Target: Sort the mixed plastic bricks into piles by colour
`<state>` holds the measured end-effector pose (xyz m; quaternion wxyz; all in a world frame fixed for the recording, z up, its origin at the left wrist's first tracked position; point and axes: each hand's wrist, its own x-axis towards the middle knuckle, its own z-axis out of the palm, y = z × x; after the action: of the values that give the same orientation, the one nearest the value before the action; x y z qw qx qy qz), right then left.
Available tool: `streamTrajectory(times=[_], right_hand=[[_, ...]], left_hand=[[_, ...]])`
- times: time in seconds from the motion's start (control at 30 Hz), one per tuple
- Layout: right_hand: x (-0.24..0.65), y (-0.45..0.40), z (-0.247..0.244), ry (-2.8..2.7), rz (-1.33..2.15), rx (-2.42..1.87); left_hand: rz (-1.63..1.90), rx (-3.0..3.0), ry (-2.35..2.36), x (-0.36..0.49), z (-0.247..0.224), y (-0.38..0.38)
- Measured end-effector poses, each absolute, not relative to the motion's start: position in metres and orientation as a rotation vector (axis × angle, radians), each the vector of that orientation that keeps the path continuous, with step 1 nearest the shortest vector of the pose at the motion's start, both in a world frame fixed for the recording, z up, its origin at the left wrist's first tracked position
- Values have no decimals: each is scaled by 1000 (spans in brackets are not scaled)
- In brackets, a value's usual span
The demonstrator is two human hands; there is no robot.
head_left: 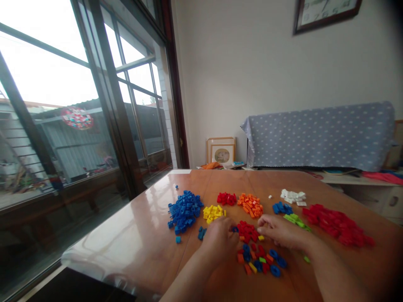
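Head view: the left hand (pixel 220 240) and the right hand (pixel 282 232) meet over a mixed pile of plastic bricks (pixel 256 256) on a shiny wooden table (pixel 132 247). The pile lies between the forearms, within easy reach of both hands. The left hand's fingers (pixel 231 237) curl down narrowly at the pile's left edge, just beside a small blue brick (pixel 234 229); the hand hides whether they hold anything. The right hand's fingers (pixel 261 229) draw narrowly together at a red clump (pixel 247 231), and I cannot tell whether they hold a brick.

Separate heaps surround the pile: a blue heap (pixel 184 212), a yellow heap (pixel 212 213), a small red heap (pixel 226 198), an orange heap (pixel 250 205), a white heap (pixel 292 196), a small blue heap (pixel 282 207), a green row (pixel 296 221) and a large red heap (pixel 336 225). Gaps between them appear to keep the colours apart. Beyond the table are a framed picture (pixel 222 152), a dotted cloth (pixel 317 136), a wall clock (pixel 325 10) and a tall window (pixel 94 92).
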<state>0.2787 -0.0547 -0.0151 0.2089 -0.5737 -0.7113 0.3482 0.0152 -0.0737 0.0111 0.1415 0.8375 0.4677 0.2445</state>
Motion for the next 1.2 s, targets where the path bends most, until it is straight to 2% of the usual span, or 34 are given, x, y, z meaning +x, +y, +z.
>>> streamTrajectory(times=[0.07,0.3,0.57,0.73,0.87,1.03,1.2], right_hand=[[278,-56,-13,-1979,957,-1609],[278,-56,-13,-1966,976,-1620],[282,-48,-23,-1983,876,-1584],[281,-52,-16,-1970,882,-1597],[280,-55,-11,-1987,877,-1630],[280,-55,-11,-1986,897,-1661],[282,-54,-13,-2009,857,-1621]], left_hand=[[800,2421,1430,-5,15,-65],[872,2202,2205,-81,22,-32],[772,2057,2391,-112,22,-18],[907,2165,2304,-93,20,-29],[973,2396,1962,-52,22,-51],[642,2624,1354,-2,30,-83],[412,2698,1195,18,24,-93]])
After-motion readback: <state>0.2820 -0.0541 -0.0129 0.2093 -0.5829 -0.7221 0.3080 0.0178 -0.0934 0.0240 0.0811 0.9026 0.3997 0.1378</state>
